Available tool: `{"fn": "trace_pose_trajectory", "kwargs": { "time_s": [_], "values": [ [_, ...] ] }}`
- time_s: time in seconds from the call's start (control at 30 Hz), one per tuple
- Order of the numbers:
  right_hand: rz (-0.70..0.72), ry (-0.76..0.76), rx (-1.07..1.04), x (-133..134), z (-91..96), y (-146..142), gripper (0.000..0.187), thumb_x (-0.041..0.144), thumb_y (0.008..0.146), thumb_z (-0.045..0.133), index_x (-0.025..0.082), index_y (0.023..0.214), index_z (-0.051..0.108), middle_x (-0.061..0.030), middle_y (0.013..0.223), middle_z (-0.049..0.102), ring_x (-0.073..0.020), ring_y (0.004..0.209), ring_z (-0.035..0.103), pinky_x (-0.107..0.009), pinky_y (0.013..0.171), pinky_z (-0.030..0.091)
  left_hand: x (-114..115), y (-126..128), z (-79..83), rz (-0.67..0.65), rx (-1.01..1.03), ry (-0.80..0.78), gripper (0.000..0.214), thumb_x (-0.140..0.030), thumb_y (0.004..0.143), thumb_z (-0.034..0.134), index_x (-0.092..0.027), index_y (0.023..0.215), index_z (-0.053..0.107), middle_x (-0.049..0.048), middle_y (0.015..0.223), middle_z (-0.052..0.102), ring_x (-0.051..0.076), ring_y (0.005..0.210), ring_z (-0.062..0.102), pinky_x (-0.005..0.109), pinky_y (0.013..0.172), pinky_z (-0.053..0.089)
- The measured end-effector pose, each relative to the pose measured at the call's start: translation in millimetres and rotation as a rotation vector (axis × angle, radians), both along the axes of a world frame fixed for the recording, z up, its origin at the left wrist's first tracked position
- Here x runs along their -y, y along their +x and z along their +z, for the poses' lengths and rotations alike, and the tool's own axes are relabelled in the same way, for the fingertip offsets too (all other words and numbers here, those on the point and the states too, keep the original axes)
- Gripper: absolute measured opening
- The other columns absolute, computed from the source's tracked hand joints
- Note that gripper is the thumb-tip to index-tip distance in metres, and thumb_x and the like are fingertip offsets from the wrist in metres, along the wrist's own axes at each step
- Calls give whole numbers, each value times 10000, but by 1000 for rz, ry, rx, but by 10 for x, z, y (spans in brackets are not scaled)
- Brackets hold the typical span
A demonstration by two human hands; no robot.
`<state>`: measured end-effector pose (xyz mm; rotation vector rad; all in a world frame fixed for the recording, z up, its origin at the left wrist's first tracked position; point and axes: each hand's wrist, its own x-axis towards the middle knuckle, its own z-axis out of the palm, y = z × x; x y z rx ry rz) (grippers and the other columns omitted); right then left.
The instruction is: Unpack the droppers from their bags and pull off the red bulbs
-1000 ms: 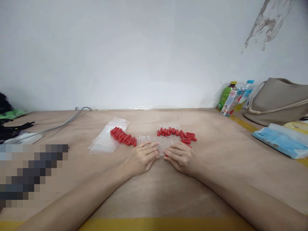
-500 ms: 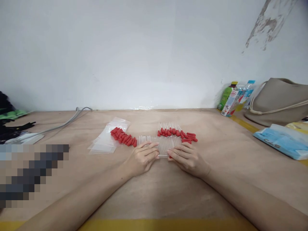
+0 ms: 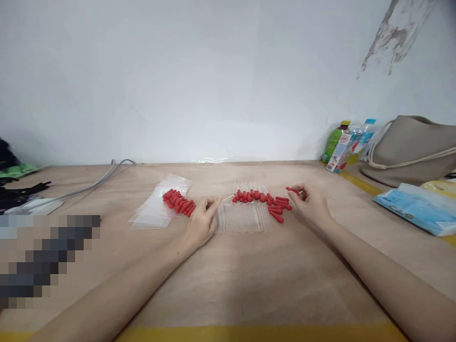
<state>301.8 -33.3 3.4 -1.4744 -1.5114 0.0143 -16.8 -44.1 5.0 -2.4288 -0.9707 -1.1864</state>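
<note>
My left hand (image 3: 204, 222) is closed in a pinch on a thin clear tube (image 3: 228, 197), which slants out to the right from its fingertips. Between the fingers of my right hand (image 3: 310, 202) is a red rubber bulb (image 3: 291, 190), raised off the table. A row of clear tubes (image 3: 244, 218) lies side by side between the hands. Behind it are several droppers (image 3: 251, 194), red bulbs fitted and tips pointing away. A few loose red bulbs (image 3: 280, 204) lie at the right of the row. More red bulbs (image 3: 177, 202) are heaped beside my left hand.
Flat clear plastic bags (image 3: 151, 209) lie under the left heap. Bottles (image 3: 337, 145), a grey bag (image 3: 413, 147) and a blue tissue pack (image 3: 415, 206) stand or lie at the right. A grey cable (image 3: 92, 183) and dark items are at the left.
My hands have parted from the near edge of the tube row. The left has picked up a tube; the right has moved right and up with a red bulb. Another bulb now lies right of the row.
</note>
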Motion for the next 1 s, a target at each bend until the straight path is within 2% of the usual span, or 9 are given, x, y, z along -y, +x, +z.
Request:
{"fn": "trace_pose_trajectory", "kwargs": {
  "time_s": [0.17,0.3,0.57,0.87,1.0],
  "values": [
    [55,-129,-72,-101,-117,90,285,340,716,496,137,863,632,-55,682,618,-122,526,497,-259,513,387,-3,20,-16,-115,16,50,341,-63,818,409,-186,1117,519,57,873,537,141,796,525,262,689,468],
    [69,-134,-78,-147,-159,96,300,389,697,531,140,843,612,-41,649,606,-119,515,482,-250,491,379,-14,43,-64,-144,-26,68,301,-74,831,404,-192,1081,523,52,865,582,150,796,539,278,703,468],
    [6,-174,123,-80,-79,35,219,409,688,548,215,721,644,-20,696,635,-154,614,504,-273,559,377,26,84,-82,-179,-118,-14,452,-118,825,418,-174,1271,380,63,864,618,169,812,553,304,723,482],
    [-11,-147,20,-100,-127,63,289,439,720,507,185,770,637,-33,685,642,-151,586,524,-275,570,386,137,54,51,-162,-210,-88,421,-315,797,541,-160,1186,498,73,854,664,221,941,563,367,786,455],
    [-74,-82,60,-86,-53,20,273,422,734,495,190,744,639,-37,708,649,-162,609,523,-281,580,367,153,36,77,-170,-200,-120,423,-374,776,563,-183,1152,535,91,976,647,221,983,559,389,850,432]
  ]
}}
